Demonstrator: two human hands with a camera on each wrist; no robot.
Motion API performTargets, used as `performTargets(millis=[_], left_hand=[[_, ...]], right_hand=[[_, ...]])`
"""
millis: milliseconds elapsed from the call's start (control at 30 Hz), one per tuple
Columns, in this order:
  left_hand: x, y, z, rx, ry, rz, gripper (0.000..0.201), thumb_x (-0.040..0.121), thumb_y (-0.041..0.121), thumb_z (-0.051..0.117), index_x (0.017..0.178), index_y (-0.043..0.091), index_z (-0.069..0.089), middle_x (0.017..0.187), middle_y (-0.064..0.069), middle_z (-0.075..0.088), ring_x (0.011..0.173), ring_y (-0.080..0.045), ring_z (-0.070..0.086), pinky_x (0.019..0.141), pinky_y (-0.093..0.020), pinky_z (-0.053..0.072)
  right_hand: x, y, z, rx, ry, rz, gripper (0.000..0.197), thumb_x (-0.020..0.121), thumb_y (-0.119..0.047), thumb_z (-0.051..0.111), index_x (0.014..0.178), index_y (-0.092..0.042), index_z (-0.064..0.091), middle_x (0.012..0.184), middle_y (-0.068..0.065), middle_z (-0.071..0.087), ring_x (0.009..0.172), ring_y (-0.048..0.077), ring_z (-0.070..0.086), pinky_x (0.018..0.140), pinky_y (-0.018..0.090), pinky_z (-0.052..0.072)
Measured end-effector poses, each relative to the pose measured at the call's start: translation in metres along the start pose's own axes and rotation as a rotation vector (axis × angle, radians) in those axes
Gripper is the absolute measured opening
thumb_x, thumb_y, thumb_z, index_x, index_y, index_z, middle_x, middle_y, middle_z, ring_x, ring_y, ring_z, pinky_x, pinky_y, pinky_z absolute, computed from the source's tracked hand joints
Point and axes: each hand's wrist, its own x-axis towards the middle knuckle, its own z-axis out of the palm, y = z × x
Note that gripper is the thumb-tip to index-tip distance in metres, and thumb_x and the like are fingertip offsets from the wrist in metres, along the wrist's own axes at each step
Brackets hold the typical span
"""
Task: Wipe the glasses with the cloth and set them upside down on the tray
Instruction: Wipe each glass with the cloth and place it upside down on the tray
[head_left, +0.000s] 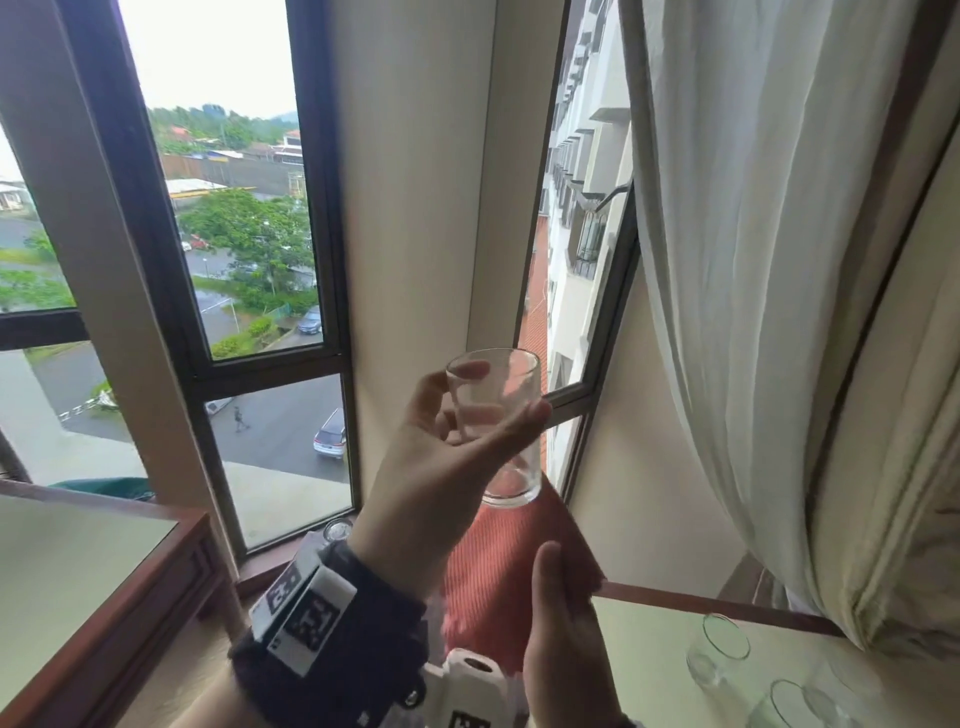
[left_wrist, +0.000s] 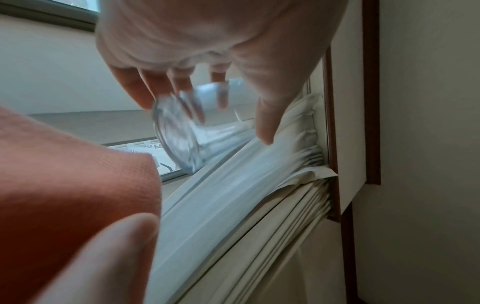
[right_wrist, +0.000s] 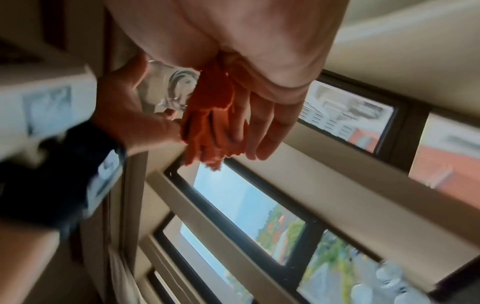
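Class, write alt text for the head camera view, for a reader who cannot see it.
A left hand holds a clear glass up before a window, while the right hand grips an orange-red cloth just below it. More glasses stand at the lower right, beside a white curtain.
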Motion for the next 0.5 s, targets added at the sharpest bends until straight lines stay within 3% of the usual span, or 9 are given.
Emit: performTargets(millis=[67,133,233,300,333,367,400,433,500], left_hand=[[-0.001,-0.007,-0.002,0.029,-0.026,0.004,0.068,0.069,0.021,0.091,0.129,0.024,0.058,0.111,-0.009,0.079,0.097,-0.021,0.080,0.079,-0.028,0.063],[-0.004,-0.018,-0.010,0.072,-0.064,0.038,0.073,0.070,0.020,0.098,0.130,0.024,0.057,0.118,-0.007,0.077,0.103,-0.023,0.079,0.086,-0.035,0.064],[-0.008,-0.029,-0.022,0.288,-0.034,0.123,0.078,0.061,0.050,0.097,0.126,0.031,0.058,0.122,0.016,0.073,0.112,-0.003,0.072,0.093,-0.019,0.056],[-0.010,-0.034,-0.031,0.379,0.031,0.139,0.078,0.056,0.064,0.093,0.121,0.036,0.061,0.117,0.022,0.071,0.109,0.001,0.070,0.093,-0.022,0.057],[-0.011,-0.035,-0.034,0.369,0.039,0.117,0.077,0.056,0.065,0.095,0.119,0.035,0.062,0.114,0.021,0.072,0.105,-0.002,0.071,0.091,-0.028,0.060],[-0.012,-0.036,-0.036,0.342,0.043,0.087,0.075,0.057,0.060,0.099,0.117,0.034,0.064,0.112,0.018,0.074,0.101,-0.006,0.074,0.088,-0.031,0.063],[-0.012,-0.038,-0.037,0.301,0.029,0.054,0.072,0.059,0.053,0.101,0.117,0.031,0.065,0.110,0.014,0.076,0.099,-0.011,0.076,0.086,-0.033,0.064],[-0.012,-0.040,-0.036,0.241,0.010,0.027,0.069,0.060,0.045,0.102,0.116,0.029,0.066,0.109,0.008,0.078,0.099,-0.017,0.078,0.083,-0.033,0.064],[-0.013,-0.042,-0.034,0.121,-0.013,0.011,0.064,0.059,0.039,0.104,0.112,0.028,0.069,0.109,-0.003,0.079,0.097,-0.026,0.079,0.079,-0.032,0.063]], right_hand=[[-0.010,-0.031,-0.027,0.063,-0.037,-0.096,0.077,0.071,-0.083,0.062,0.122,-0.025,0.067,0.126,0.004,0.070,0.121,0.025,0.063,0.116,0.048,0.038],[-0.029,-0.046,-0.012,0.446,-0.200,-0.212,0.063,0.093,-0.065,0.054,0.136,-0.019,0.061,0.134,0.020,0.064,0.126,0.043,0.058,0.109,0.062,0.039],[-0.026,-0.052,-0.021,0.493,-0.233,-0.336,0.050,0.101,-0.053,0.040,0.130,-0.019,0.064,0.126,0.023,0.068,0.111,0.044,0.065,0.085,0.049,0.051],[-0.022,-0.052,-0.031,0.460,-0.187,-0.501,0.058,0.088,-0.056,0.065,0.130,-0.015,0.062,0.118,0.020,0.072,0.107,0.040,0.069,0.091,0.053,0.055],[-0.019,-0.054,-0.032,0.341,-0.208,-0.502,0.080,0.072,-0.050,0.087,0.135,-0.009,0.057,0.108,0.022,0.073,0.098,0.040,0.073,0.087,0.051,0.059],[-0.017,-0.056,-0.034,0.167,-0.275,-0.522,0.098,0.058,-0.023,0.100,0.139,-0.001,0.050,0.095,0.026,0.073,0.082,0.040,0.075,0.073,0.043,0.063],[-0.016,-0.051,-0.036,0.033,-0.206,-0.636,0.106,0.053,-0.001,0.098,0.143,0.001,0.043,0.088,0.027,0.072,0.071,0.038,0.075,0.065,0.034,0.059],[-0.016,-0.055,-0.036,0.024,-0.274,-0.697,0.101,0.062,0.009,0.089,0.148,-0.009,0.040,0.098,0.025,0.073,0.077,0.034,0.076,0.068,0.025,0.055],[-0.024,-0.074,-0.035,0.011,-0.425,-0.866,0.072,0.097,-0.001,0.059,0.152,-0.040,0.035,0.139,-0.008,0.062,0.120,0.009,0.065,0.098,0.014,0.046]])
